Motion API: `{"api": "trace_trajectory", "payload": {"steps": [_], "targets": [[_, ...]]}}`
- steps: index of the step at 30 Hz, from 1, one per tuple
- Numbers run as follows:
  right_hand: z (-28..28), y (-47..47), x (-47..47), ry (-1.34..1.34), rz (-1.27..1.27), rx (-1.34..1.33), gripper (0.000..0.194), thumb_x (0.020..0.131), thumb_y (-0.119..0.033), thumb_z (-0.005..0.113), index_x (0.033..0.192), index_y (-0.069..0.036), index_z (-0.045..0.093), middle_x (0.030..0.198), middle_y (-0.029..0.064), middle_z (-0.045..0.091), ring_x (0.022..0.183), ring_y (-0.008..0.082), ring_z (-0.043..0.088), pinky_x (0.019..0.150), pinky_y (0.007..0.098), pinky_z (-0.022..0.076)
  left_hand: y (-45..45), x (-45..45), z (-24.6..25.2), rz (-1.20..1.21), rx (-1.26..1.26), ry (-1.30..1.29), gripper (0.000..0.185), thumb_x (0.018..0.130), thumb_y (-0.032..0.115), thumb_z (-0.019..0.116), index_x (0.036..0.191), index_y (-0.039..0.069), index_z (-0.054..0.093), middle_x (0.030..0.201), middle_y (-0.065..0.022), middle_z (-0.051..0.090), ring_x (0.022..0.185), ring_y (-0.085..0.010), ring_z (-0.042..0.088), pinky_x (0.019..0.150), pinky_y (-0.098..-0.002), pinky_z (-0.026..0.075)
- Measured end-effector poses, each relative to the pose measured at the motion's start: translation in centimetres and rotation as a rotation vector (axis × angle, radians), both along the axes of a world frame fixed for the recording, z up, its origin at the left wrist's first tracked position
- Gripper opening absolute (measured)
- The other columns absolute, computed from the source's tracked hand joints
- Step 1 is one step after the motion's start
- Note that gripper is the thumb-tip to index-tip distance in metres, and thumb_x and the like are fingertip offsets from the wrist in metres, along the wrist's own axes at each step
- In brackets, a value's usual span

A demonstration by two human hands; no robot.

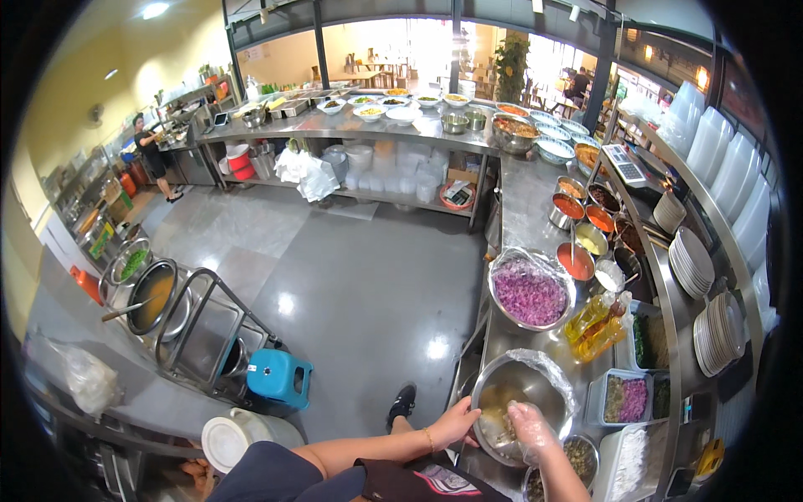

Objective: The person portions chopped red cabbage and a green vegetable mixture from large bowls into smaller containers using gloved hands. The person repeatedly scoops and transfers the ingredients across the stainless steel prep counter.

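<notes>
A large stainless steel mixing bowl [544,383] with plastic film around its rim stands on the counter before me. My left hand [459,421] grips its left rim. My right hand [529,428], in a clear plastic glove, reaches down into the bowl at a wet, pale minced mixture [500,421]. Its fingertips are partly hidden, so whether they hold any of it is unclear. Beyond this bowl sits another film-edged bowl of chopped purple onion [531,292]. Close to my right forearm is a metal bowl of dark chopped food [580,457].
Oil bottles [593,329], a tub of chopped ingredients [621,396] and a tub of white powder [629,463] line the right side. Sauce pots [568,210] stand farther along. A cart [210,326], a blue stool [279,378] and a lidded bucket [233,444] are left. A person [150,147] stands far left.
</notes>
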State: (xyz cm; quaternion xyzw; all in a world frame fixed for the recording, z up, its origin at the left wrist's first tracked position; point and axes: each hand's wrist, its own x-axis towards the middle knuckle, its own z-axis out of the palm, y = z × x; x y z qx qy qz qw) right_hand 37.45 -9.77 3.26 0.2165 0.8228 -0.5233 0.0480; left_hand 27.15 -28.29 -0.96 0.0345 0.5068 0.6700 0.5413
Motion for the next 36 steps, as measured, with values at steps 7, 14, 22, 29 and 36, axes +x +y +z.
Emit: {"api": "trace_trajectory", "payload": {"steps": [7,14,22,29,36], "targets": [[0.2,0.8,-1.4,0.035,-0.018,0.125,0.026,0.1,-0.025,0.057,0.096,0.0,0.065,0.083,0.0025,0.063,0.078,0.0122,0.055,0.074,0.0313,0.0473,-0.6,-0.4,-0.6,-0.02,-0.002,0.0,0.03,0.105,0.023,0.045,0.13,0.008,0.04,0.106,-0.0115,0.065,0.078,-0.0211,0.07,0.061,-0.0345,0.062],[-3.3,4.1,0.4,0.116,-0.159,-0.174,0.03,0.101,-0.036,0.052,0.089,-0.009,0.058,0.076,0.0019,0.053,0.069,0.0141,0.047,0.064,0.0301,0.0384,0.3,0.3,-1.6,-0.025,-0.022,0.102,0.02,0.104,0.02,0.041,0.12,0.009,0.038,0.094,-0.0154,0.065,0.071,-0.0251,0.07,0.053,-0.04,0.061],[-3.7,4.3,1.0,0.156,-0.274,-0.227,0.03,0.1,-0.042,0.054,0.087,-0.016,0.054,0.069,-0.0056,0.046,0.059,0.0072,0.042,0.054,0.0247,0.0309,0.0,0.4,-1.1,-0.018,-0.004,0.087,0.02,0.104,0.019,0.041,0.121,0.008,0.038,0.093,-0.015,0.065,0.065,-0.0238,0.069,0.049,-0.0364,0.06],[-6.3,6.5,1.4,0.12,-0.151,0.118,0.024,0.101,-0.023,0.046,0.097,-0.003,0.059,0.089,0.0108,0.054,0.081,0.0231,0.049,0.076,0.0379,0.0424,0.0,0.3,0.2,-0.027,-0.009,0.14,0.015,0.103,0.019,0.044,0.113,0.008,0.039,0.093,-0.0112,0.059,0.065,-0.0215,0.066,0.048,-0.0366,0.061],[-2.2,3.5,-0.4,0.064,-0.122,0.025,0.032,0.104,-0.03,0.048,0.101,-0.001,0.063,0.083,0.0053,0.056,0.077,0.0161,0.05,0.069,0.0325,0.0452,-0.1,-0.6,-0.3,-0.077,-0.088,0.173,0.022,0.105,0.02,0.045,0.114,-0.001,0.044,0.103,-0.0152,0.059,0.084,-0.0296,0.071,0.065,-0.0383,0.063]]}}
